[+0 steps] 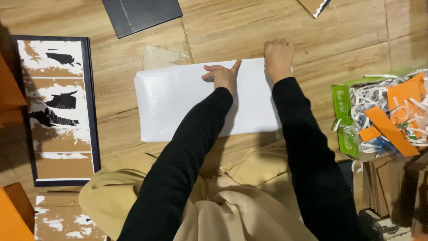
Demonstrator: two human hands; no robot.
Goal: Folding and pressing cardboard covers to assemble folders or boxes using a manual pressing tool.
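A white sheet of paper (178, 102) lies flat on the wooden floor (339, 31) in front of me. My left hand (221, 75) rests on the sheet near its far edge, index finger stretched toward that edge. My right hand (278, 56) presses with curled fingers on the sheet's far right corner. Both arms wear black sleeves. Neither hand grips anything.
A dark-framed board with torn brown and white paper (60, 111) lies at the left. A dark panel (140, 14) lies at the top. A green box of orange and white paper scraps (383, 116) stands at the right. Beige cloth (249, 196) covers my lap.
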